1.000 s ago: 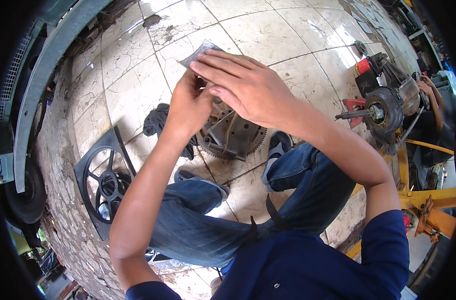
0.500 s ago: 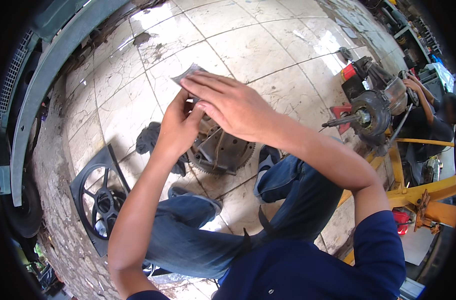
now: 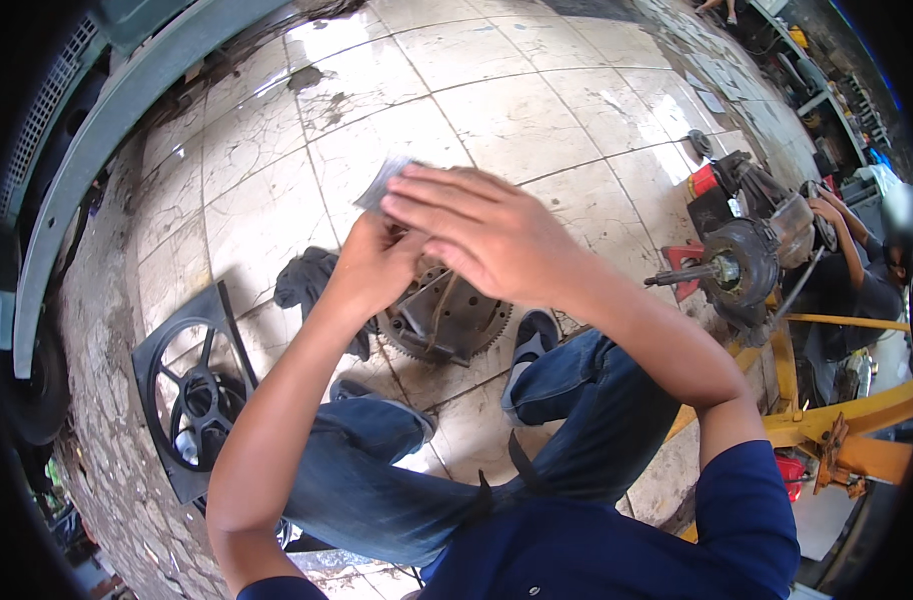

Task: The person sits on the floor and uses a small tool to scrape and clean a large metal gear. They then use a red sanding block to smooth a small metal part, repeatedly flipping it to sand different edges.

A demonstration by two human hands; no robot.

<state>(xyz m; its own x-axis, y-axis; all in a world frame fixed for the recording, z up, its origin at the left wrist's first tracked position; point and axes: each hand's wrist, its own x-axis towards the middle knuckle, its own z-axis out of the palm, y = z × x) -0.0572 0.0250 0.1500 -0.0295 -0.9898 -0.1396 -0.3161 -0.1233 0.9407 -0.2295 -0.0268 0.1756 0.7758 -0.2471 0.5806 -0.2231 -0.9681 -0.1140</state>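
A toothed metal flywheel lies on the tiled floor between my feet. My left hand is closed just above its upper left part. My right hand lies flat over a grey sheet, likely sandpaper, whose corner sticks out past my fingers. Both hands meet at that sheet above the flywheel. How each hand grips the sheet is hidden by the right hand.
A black fan shroud lies on the floor at the left, a dark rag beside it. A gearbox assembly sits at the right, where another person works. Yellow equipment stands at the lower right. A grey vehicle edge curves along the left.
The view has shifted a little, and my hands stay together over the flywheel. The right hand has slid slightly across the sheet.
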